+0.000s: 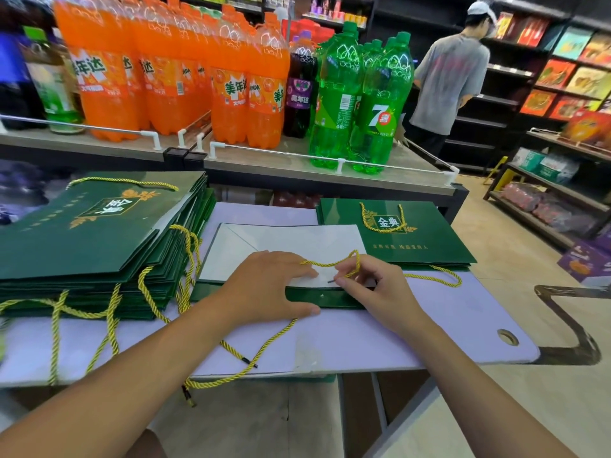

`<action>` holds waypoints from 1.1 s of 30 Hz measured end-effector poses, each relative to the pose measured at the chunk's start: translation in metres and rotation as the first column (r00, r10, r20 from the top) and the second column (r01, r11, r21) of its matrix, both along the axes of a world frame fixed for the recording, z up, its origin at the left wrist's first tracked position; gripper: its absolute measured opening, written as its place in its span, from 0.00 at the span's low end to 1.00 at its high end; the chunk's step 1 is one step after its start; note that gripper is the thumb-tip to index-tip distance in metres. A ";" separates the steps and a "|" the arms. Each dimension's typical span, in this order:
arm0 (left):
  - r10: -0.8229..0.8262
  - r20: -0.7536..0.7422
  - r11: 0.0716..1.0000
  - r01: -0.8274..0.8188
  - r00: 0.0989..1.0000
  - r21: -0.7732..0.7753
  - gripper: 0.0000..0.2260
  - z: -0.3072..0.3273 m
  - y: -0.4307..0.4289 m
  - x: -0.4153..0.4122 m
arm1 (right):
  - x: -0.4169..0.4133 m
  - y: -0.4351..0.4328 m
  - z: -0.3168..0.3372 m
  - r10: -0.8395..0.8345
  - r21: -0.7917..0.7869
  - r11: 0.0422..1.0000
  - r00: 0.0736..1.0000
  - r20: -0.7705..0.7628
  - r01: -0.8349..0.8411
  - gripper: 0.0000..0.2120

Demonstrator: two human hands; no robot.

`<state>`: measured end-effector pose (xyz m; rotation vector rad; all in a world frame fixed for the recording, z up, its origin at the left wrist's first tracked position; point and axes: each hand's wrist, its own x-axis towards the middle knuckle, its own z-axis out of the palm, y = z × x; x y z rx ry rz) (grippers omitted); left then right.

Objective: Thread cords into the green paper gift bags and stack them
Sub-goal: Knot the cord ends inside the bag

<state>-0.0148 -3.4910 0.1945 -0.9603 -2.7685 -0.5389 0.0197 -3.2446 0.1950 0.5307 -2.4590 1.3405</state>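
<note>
Pinches cord (325, 265) tip in right hand (373, 289), aimed frame-left, just above hole (322, 296) in bag (281, 239) rim; presses bag with left hand (271, 285), fingers straight.

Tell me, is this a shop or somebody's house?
Most likely a shop, probably a supermarket. Rows of big orange soda bottles and green soda bottles stand on a railed display shelf, and dark shelving on the right holds colourful boxed goods.
</note>
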 end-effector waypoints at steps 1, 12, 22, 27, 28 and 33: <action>-0.002 -0.001 1.000 0.002 1.000 -0.008 0.34 0.000 0.000 -0.001 | 0.000 -0.001 0.000 0.022 0.046 0.999 1.000 0.008 -0.022 0.10; -0.010 -0.044 0.999 0.012 0.999 0.040 0.28 0.000 0.000 -0.002 | -0.015 -0.017 0.044 0.185 0.656 0.731 0.980 0.078 -0.190 0.05; -0.001 -0.003 0.996 0.001 1.000 0.094 0.21 0.003 -0.001 0.000 | -0.016 -0.032 0.059 0.186 0.750 0.628 0.976 0.115 -0.208 0.07; 0.045 0.043 0.986 -0.052 0.998 0.159 0.21 0.001 -0.001 -0.003 | -0.013 -0.029 0.059 0.098 0.671 0.728 0.990 0.102 -0.141 0.13; 0.053 0.049 0.983 -0.060 0.997 0.171 0.21 0.000 -0.001 -0.004 | -0.012 -0.028 0.059 0.083 0.625 0.769 0.990 0.112 -0.135 0.14; 0.019 0.063 0.975 -0.033 0.998 0.221 0.14 0.000 -0.001 -0.005 | -0.009 -0.030 0.054 0.033 0.517 0.851 0.991 0.128 -0.095 0.17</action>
